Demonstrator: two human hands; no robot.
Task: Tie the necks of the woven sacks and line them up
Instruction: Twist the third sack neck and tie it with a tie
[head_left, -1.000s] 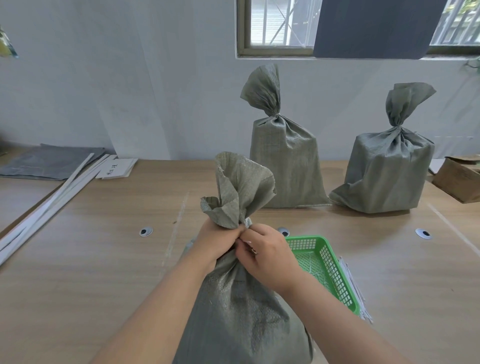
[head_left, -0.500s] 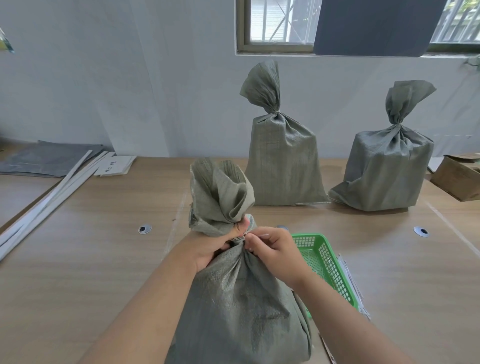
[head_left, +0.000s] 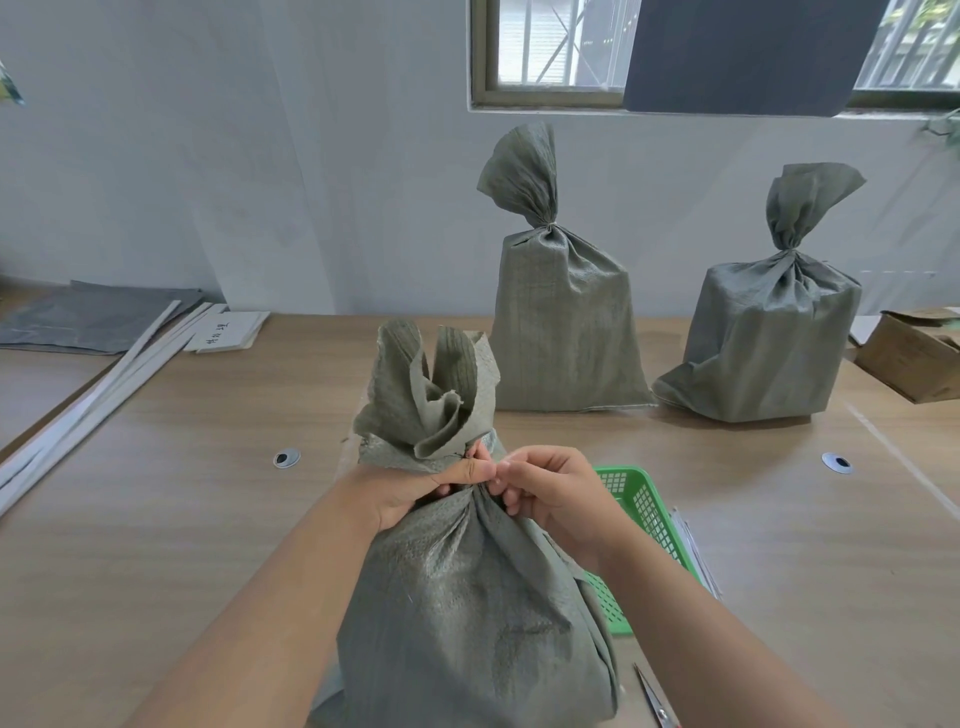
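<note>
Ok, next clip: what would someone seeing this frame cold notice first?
First, the two hands meeting mid-frame: the left hand grips the gathered neck of the near sack while the right hand pinches at the same spot. At the back of the table stand the centre tied sack and the right tied sack, both upright. A green basket peeks out just right of the near sack.

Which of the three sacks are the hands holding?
The near sack: the left hand and right hand grip its gathered neck. The middle sack and the right sack stand apart at the back, untouched.
</note>
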